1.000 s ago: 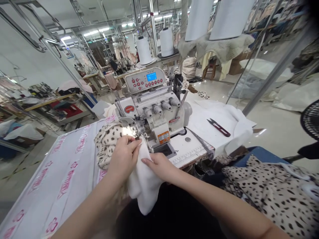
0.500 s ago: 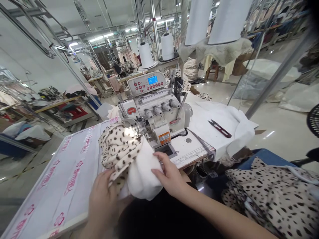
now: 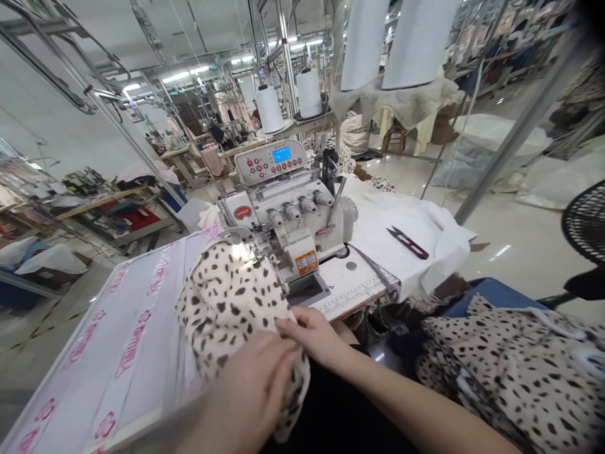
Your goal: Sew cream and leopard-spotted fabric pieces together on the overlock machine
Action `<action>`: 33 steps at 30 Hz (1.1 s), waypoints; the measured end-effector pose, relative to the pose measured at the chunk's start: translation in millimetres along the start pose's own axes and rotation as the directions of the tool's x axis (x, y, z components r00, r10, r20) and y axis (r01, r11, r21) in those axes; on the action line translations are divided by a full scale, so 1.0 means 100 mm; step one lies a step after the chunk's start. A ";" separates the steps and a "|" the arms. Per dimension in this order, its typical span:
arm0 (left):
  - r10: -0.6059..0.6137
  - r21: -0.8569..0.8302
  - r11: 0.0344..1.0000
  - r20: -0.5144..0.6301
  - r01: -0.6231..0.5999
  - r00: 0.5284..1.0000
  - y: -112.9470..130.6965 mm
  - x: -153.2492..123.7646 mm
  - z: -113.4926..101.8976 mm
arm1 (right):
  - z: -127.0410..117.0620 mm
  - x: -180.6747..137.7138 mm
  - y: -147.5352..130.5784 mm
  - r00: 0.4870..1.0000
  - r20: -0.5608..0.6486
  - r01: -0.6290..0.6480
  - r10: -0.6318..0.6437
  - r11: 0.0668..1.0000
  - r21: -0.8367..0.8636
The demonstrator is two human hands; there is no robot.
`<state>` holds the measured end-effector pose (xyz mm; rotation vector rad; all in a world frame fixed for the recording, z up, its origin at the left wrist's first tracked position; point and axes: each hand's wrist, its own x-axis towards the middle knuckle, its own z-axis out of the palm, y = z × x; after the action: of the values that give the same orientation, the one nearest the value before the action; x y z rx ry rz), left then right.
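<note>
A cream leopard-print fabric (image 3: 231,315) lies bunched on the table, its far end under the presser foot (image 3: 246,247) of a white overlock sewing machine (image 3: 288,217). My left hand (image 3: 250,391) is shut on the near fold of the fabric, low in the view. My right hand (image 3: 309,334) pinches the fabric's edge between fingers and thumb, close to the left hand. The needle area is partly hidden by the fabric.
Red-handled thread snips (image 3: 407,243) lie on white cloth (image 3: 387,230) right of the machine. Thread cones (image 3: 309,93) stand behind it. A spotted garment pile (image 3: 510,372) lies at right, beside a black fan (image 3: 586,224). A pink-printed white sheet (image 3: 127,334) covers the left table.
The white fabric between my hands is now covered by the spotted fabric, which has spread toward me. My left hand has moved right, closer to my right hand, and the view has shifted slightly.
</note>
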<state>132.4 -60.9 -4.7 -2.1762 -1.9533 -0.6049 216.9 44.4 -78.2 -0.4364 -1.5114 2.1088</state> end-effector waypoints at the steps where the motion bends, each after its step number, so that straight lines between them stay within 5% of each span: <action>1: -0.049 -0.011 0.999 -0.066 0.048 0.997 -0.12 0.05 -0.02 | -0.01 0.00 0.00 1.000 0.003 -0.005 0.005 1.000 -0.020; 4: -0.166 0.112 0.973 -0.259 0.200 0.952 -0.52 0.22 -0.02 | -0.05 0.00 -0.02 0.996 0.049 -0.070 0.069 0.997 0.020; 8: -0.179 0.182 0.961 -0.161 0.208 0.970 -0.83 0.31 0.05 | -0.08 -0.01 -0.03 0.980 0.137 -0.170 0.145 0.966 0.196; 14: -0.151 0.236 0.956 -0.108 0.173 0.983 -0.87 0.33 0.03 | -0.07 0.01 0.02 0.976 0.117 -0.213 0.185 0.926 0.311; 21: -0.178 0.198 0.964 -0.005 0.176 0.984 -1.12 0.51 -0.04 | -0.09 0.21 -0.04 0.990 0.062 -0.140 0.130 0.966 0.218; 29: -0.252 0.132 0.962 0.091 0.239 0.963 -1.40 0.73 -0.17 | 0.01 0.45 -0.14 1.000 -0.024 0.018 -0.020 0.997 -0.073; 33: -0.236 0.096 0.969 0.114 0.226 0.965 -1.56 0.81 -0.20 | 0.11 0.44 -0.10 0.996 -0.058 0.063 -0.066 0.997 -0.052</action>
<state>-18.9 27.3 22.4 -1.9968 -2.2755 -0.4189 177.7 63.5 -63.6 -0.4584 -1.5268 1.9951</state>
